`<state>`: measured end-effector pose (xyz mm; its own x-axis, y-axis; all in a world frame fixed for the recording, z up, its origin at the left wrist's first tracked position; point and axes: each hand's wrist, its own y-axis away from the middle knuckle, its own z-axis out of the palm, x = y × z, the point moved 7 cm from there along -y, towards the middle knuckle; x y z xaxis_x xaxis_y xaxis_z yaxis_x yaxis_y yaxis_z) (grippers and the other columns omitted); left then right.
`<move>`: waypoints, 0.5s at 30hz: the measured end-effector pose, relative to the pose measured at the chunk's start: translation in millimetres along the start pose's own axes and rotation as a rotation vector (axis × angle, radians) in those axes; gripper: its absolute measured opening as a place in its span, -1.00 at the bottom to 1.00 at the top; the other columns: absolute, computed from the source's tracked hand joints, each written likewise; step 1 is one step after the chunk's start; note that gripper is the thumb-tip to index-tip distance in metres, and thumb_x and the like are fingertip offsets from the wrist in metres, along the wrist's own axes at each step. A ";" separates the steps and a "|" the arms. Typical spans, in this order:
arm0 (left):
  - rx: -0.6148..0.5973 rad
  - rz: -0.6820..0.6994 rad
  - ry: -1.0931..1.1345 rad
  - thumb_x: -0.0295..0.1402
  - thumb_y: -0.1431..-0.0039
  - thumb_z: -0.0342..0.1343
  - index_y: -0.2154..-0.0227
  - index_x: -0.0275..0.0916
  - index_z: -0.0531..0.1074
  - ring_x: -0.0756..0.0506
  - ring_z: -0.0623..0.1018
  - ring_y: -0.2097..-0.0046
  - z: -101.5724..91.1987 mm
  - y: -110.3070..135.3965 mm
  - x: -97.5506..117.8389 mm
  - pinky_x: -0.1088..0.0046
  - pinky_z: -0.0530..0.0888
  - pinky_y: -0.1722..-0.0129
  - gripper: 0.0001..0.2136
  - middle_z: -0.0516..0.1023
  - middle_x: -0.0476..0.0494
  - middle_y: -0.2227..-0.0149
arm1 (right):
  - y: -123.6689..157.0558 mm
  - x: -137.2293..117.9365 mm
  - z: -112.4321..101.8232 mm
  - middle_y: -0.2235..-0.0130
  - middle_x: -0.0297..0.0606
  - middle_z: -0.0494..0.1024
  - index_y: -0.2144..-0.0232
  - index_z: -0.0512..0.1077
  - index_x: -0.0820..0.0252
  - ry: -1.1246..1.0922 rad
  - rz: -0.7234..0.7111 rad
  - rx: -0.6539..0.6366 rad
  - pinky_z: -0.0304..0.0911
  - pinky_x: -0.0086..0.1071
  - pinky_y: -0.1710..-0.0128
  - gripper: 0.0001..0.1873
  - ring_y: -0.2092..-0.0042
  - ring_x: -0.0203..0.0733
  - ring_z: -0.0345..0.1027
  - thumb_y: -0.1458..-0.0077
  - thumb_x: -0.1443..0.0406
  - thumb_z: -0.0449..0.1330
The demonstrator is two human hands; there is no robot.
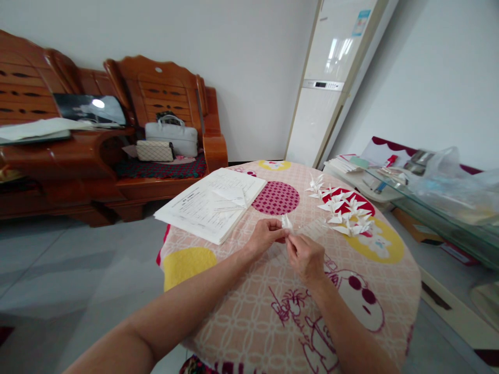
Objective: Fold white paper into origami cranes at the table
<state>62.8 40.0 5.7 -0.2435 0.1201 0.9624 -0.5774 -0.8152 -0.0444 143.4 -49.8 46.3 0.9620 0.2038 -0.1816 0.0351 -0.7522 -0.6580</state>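
Over the middle of the round table, my left hand (pixel 268 236) and my right hand (pixel 306 254) meet at a small folded white paper (pixel 286 222). The fingers of both hands are closed on it in a pinch, and its upper part sticks up between them. Its lower part is hidden by my fingertips. To the right lie several folded white paper cranes (pixel 345 208) in a loose group. Left of my hands is a thick stack of printed paper sheets (pixel 198 208), with a folded white sheet (pixel 231 195) on top.
A patterned cloth (pixel 249 311) covers the round table. To the right stands a glass-topped stand (pixel 436 202) with a clear plastic bag (pixel 456 182). Behind are wooden chairs (pixel 159 78), a grey bag (pixel 175 137) and a tall white air conditioner (pixel 319 98).
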 end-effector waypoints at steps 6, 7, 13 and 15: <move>-0.003 -0.042 -0.070 -0.18 0.12 0.33 0.53 -0.38 0.44 0.05 0.46 0.51 -5.3 0.6 -0.6 0.53 0.43 0.43 -0.68 0.46 -0.03 0.56 | 4.8 37.2 4.5 0.55 -0.30 0.46 0.49 0.45 0.20 -0.442 0.407 -0.007 0.15 -0.42 0.47 -0.79 0.51 -0.27 0.28 -0.09 0.21 0.16; -0.007 -0.051 -0.074 -0.18 0.13 0.33 0.53 -0.38 0.45 0.05 0.47 0.52 -5.5 0.5 -1.4 0.53 0.43 0.44 -0.68 0.46 -0.03 0.56 | 6.9 44.3 8.3 0.58 -0.33 0.44 0.45 0.47 0.21 -0.534 0.486 -0.023 0.13 -0.43 0.51 -0.80 0.54 -0.28 0.25 -0.06 0.18 0.20; -0.072 -0.070 -0.138 -0.20 0.12 0.32 0.53 -0.38 0.46 0.07 0.43 0.55 -1.6 -0.1 -4.5 0.56 0.39 0.49 -0.70 0.46 -0.03 0.58 | 14.5 52.3 33.8 0.67 -0.47 0.27 0.48 0.46 0.22 -0.981 0.669 -0.270 -0.08 -0.48 0.67 -0.70 0.66 -0.40 0.04 -0.03 0.08 0.22; -0.088 -0.074 -0.162 -0.20 0.10 0.31 0.54 -0.38 0.46 0.07 0.43 0.56 -0.4 0.4 -4.5 0.56 0.39 0.50 -0.71 0.46 -0.03 0.59 | 15.0 52.5 34.7 0.69 -0.48 0.25 0.56 0.41 0.21 -1.014 0.671 -0.278 -0.11 -0.49 0.68 -0.69 0.67 -0.42 0.02 -0.01 0.09 0.24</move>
<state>63.3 39.3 1.3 -0.0733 0.0797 0.9941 -0.6571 -0.7537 0.0120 185.1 -28.6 1.6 0.1741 0.0268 -0.9844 -0.2072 -0.9763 -0.0633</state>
